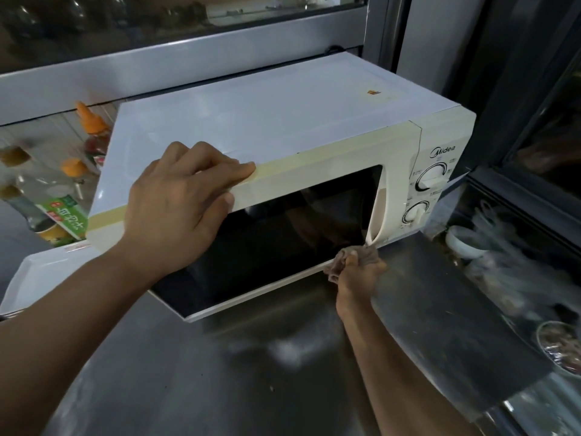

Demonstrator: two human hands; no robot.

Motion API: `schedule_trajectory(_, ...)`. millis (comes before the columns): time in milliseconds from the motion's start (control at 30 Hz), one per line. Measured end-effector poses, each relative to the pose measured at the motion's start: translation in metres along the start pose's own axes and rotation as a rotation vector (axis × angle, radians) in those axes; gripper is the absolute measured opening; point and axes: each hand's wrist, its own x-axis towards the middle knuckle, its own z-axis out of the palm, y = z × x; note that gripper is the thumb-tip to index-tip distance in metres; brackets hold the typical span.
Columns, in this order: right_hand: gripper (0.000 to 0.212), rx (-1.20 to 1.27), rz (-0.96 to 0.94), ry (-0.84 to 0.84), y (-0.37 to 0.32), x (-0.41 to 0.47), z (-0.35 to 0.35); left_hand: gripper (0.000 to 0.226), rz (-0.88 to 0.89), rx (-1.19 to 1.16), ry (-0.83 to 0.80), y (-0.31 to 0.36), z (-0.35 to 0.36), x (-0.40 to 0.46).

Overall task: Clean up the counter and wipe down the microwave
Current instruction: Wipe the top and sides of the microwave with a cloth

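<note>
The microwave (pixel 283 146) is sitting on the steel bench (pixel 220 372), filling the centre of the view, its door closed and its dark window facing down toward six o'clock. The left hand (pixel 182 202) is resting on the top front edge at about nine o'clock from the window's centre, its fingers (pixel 229 169) lying close together along the yellowed top strip and the thumb hooking under onto the door face, so it is bracing the casing rather than gripping anything. The right hand (pixel 358 275) is at about five o'clock, its fingers curled tight round a bunched brown cloth (pixel 345 258) that is touching the lower end of the door handle (pixel 379 212).

The casing looks stiff and fairly heavy, likely to stay put under a steadying palm, though its smooth feet may be sliding on polished steel if pushed hard. The cloth is soft and crumples readily, so a wad in the fist is suiting the handle's recess. The dials (pixel 430 179), at three o'clock, would be turning under a rough pass. Sauce bottles (pixel 59 212) are standing at nine o'clock, just beside the casing.
</note>
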Motion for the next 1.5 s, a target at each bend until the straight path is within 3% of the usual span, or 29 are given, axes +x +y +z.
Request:
schedule_trajectory(33, 0.007, -0.006, -0.028, -0.01, -0.004, -0.004, 0.002, 0.042, 0.0, 0.004, 0.002, -0.001, 0.0, -0.001)
schedule_trajectory(133, 0.023, -0.028, -0.101, 0.052, -0.016, 0.002, 0.001, 0.042, -0.018, 0.017, 0.009, -0.004, 0.001, -0.001)
schedule_trajectory(167, 0.019, -0.022, -0.101, 0.092, -0.019, 0.003, 0.001, 0.042, -0.022, 0.017, 0.011, -0.004, 0.002, 0.0)
schedule_trajectory(233, 0.01, -0.01, -0.07, 0.158, -0.015, 0.004, 0.004, 0.04, -0.024, 0.002, 0.019, -0.005, 0.003, 0.0)
schedule_trajectory(367, 0.022, 0.038, 0.024, 0.231, -0.007, 0.003, 0.015, 0.04, -0.032, -0.064, 0.023, -0.006, 0.003, 0.0)
schedule_trajectory(533, 0.022, -0.001, 0.132, 0.214, 0.009, -0.02, 0.034, 0.047, -0.065, -0.463, -0.023, -0.015, -0.017, -0.001)
schedule_trajectory(600, 0.013, 0.012, 0.138, 0.221, 0.02, -0.047, 0.05, 0.039, -0.025, -0.437, -0.006, -0.026, -0.029, -0.008)
schedule_trajectory(700, 0.016, 0.076, 0.113, 0.182, 0.036, -0.092, 0.075, 0.027, 0.012, -0.321, 0.0, -0.051, -0.041, -0.031)
schedule_trajectory(900, 0.017, 0.065, 0.087, 0.032, 0.045, -0.12, 0.084, 0.032, -0.035, -0.23, -0.029, -0.083, -0.042, -0.074)
schedule_trajectory(1100, 0.022, -0.146, 0.009, 0.098, 0.014, -0.046, 0.047, 0.034, -0.081, -0.37, 0.054, -0.082, -0.032, -0.079)
schedule_trajectory(1233, 0.028, -0.148, 0.078, 0.198, 0.0, -0.01, 0.032, 0.034, -0.087, -0.446, 0.075, -0.084, -0.03, -0.08)
schedule_trajectory(1333, 0.02, -0.124, 0.047, 0.243, 0.015, -0.026, 0.047, 0.033, -0.069, -0.492, 0.057, -0.087, -0.033, -0.08)
schedule_trajectory(1500, 0.014, -0.086, -0.009, 0.162, 0.053, -0.099, 0.089, 0.035, -0.041, -0.523, 0.001, -0.092, -0.038, -0.08)
